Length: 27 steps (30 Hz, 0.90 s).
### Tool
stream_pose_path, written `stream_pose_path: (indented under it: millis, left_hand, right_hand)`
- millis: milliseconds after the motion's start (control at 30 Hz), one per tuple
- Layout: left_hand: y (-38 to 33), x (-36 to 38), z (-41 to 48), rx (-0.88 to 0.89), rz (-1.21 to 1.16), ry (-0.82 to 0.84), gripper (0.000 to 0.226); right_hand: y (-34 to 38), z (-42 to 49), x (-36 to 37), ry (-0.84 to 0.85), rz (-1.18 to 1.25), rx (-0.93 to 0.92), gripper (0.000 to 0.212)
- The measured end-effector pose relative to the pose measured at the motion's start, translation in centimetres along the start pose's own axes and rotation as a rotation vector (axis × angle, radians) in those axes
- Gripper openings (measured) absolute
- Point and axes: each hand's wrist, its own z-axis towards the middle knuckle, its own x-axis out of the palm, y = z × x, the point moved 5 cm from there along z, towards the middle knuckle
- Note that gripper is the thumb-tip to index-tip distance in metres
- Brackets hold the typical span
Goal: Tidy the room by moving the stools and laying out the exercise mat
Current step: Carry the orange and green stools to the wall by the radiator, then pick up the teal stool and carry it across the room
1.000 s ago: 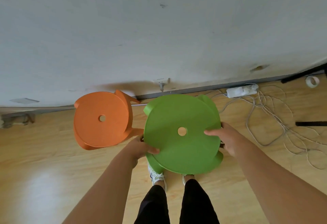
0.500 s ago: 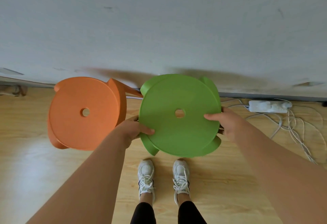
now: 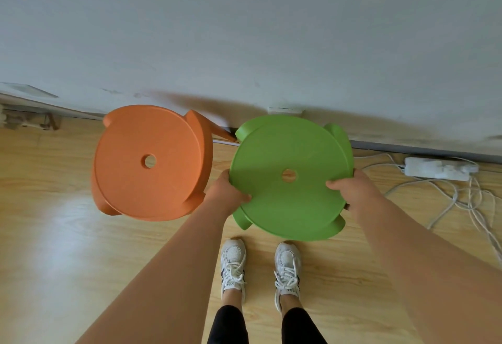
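Stool-moving is the step in hand: the green stool [image 3: 290, 178] sits by the wall [image 3: 244, 31], just beside the orange stool [image 3: 149, 161], both hands, left [image 3: 226, 191] and right [image 3: 353, 190], clamped on its seat rim. Next it wants setting squarely on the floor [image 3: 54, 248], clear of the cables [image 3: 461, 199]; no mat shows.

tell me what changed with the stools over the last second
The green stool came in toward the wall, ending beside the orange stool with a narrow gap. The view tipped down, so both shoes now show. Unchanged: left hand and right hand still grip the green seat's opposite edges; nobody touches the orange stool.
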Motion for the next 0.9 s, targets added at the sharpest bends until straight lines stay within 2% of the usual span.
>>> stream_pose_path:
  millis: [133,267,300,433,667,900]
  left_hand:
    - [-0.2,0.2,-1.6,0.023,0.16,-0.073,0.055]
    - [0.2,0.2,-4.6,0.006,0.22,-0.086,0.062]
    - [0.4,0.1,-5.8,0.005,0.2,-0.084,0.06]
    - [0.9,0.7,-9.9,0.033,0.124,-0.065,0.044]
    - [5.8,-1.9,-20.1,-0.019,0.074,-0.149,0.071]
    - [12.7,-5.7,-29.2,-0.112,-0.062,-0.297,0.069]
  right_hand:
    - [2.2,-1.9,0.0,-0.14,-0.205,-0.119,0.049]
    - [4.9,-5.6,0.7,-0.168,-0.324,-0.306,0.045]
    - [5.4,-6.8,1.1,-0.147,-0.378,-0.34,0.046]
    - [5.9,-10.4,2.7,-0.018,-0.525,-0.354,0.078]
    - [5.7,-21.0,6.1,0.208,-0.697,-0.428,0.074]
    - [3.4,-30.3,9.5,0.338,-0.866,-0.482,0.074]
